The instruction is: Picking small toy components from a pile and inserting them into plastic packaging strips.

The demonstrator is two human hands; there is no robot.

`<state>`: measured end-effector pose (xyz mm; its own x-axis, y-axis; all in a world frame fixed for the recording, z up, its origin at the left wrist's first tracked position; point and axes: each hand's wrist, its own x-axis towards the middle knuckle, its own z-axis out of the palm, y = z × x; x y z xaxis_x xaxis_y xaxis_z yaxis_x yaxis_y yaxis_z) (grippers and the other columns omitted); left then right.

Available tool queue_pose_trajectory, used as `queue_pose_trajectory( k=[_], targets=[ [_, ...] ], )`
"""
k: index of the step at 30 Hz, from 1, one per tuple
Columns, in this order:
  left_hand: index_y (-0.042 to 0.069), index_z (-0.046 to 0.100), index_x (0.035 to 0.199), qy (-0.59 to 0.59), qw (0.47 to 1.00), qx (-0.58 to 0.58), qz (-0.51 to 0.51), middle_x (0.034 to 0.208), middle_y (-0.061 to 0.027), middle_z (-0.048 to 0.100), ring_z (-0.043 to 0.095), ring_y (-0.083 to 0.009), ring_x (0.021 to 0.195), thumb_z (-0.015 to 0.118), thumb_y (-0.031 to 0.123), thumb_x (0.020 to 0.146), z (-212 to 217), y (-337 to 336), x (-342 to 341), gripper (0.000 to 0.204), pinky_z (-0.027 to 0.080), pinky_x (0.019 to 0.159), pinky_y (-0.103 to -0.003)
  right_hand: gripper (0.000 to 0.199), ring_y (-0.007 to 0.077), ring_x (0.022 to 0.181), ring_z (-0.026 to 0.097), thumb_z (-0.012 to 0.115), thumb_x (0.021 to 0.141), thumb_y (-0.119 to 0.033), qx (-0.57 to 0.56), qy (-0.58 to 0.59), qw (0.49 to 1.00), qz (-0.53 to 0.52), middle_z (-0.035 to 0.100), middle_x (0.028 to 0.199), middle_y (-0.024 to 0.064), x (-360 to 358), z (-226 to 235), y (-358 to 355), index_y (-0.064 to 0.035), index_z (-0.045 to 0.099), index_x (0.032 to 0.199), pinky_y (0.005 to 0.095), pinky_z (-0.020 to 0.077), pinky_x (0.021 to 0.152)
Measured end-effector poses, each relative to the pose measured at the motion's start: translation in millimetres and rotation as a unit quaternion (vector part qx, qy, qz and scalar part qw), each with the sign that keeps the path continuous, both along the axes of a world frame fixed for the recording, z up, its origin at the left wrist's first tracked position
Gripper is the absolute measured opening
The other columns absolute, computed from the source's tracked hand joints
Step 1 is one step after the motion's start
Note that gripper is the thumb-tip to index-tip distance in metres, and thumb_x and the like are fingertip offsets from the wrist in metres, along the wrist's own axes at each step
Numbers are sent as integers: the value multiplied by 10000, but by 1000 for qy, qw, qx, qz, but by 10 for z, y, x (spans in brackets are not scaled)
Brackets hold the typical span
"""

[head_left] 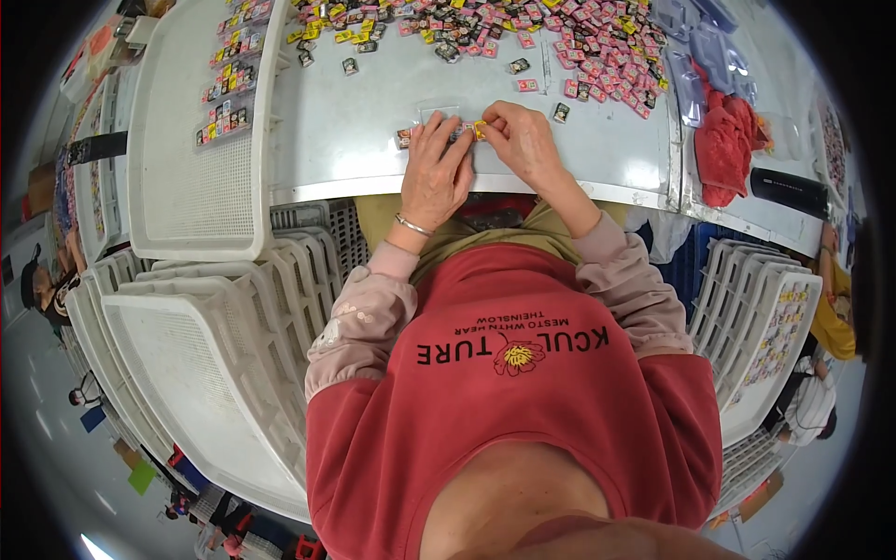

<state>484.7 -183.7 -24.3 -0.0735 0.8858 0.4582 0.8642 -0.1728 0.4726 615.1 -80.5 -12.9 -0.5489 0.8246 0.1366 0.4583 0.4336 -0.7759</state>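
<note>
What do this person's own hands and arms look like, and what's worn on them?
The left hand and right hand are gloveless. A shiny silver-coloured metal bracelet circles the left wrist; none shows on the right. Pale pink fabric sleeves, gathered at the ends, cover the forearms, with a light pattern on the left one. Above them is a red fabric top.

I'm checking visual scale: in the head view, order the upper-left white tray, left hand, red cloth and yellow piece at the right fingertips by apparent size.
1. White tray
2. Left hand and red cloth: too alike to rank
3. Yellow piece
</note>
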Motion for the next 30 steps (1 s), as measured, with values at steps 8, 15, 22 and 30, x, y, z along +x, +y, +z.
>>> queue_pose_trajectory(
  k=[8, 15, 22, 30],
  targets=[
    [9, 596, 1116, -4, 1000, -12, -20, 1188, -134, 547, 459, -340, 1207, 628, 70, 774, 13, 3, -22, 349, 317, 1023, -483, 154, 264, 639, 599, 650, 758, -29, 130, 17, 991, 7, 595, 745, 94, 64, -124, -45, -48, 668, 909, 361, 481, 572],
    [35, 552, 1188, 26, 999, -29, -20, 1217, -129, 511, 436, -339, 1212, 622, 113, 785, 32, -9, 30, 417, 290, 1024, -496, 324, 249, 713, 600, 559, 777, 38, 147, -19, 986, 73, 575, 929, 107, 198, -94, -84, -53, 631, 1079, 324, 499, 650],
    [87, 561, 1218, 5, 998, -54, -22, 1236, -126, 509, 433, -332, 1233, 623, 102, 796, 73, -9, 2, 427, 272, 1048, -493, 346, 199, 729, 616, 585, 769, 21, 67, -96, 992, 51, 594, 903, 103, 995, 215, 648, -39, 612, 1108, 296, 494, 649],
    [24, 639, 972, -113, 993, 13, 25, 1014, -130, 584, 559, -313, 975, 623, 3, 761, 343, 136, 128, 213, 436, 849, -421, 319, 257, 770, 607, 655, 744, -56, 110, -134, 985, 0, 563, 909, 110, 851, 27, 486, -58, 610, 1060, 364, 494, 669]
  ],
)
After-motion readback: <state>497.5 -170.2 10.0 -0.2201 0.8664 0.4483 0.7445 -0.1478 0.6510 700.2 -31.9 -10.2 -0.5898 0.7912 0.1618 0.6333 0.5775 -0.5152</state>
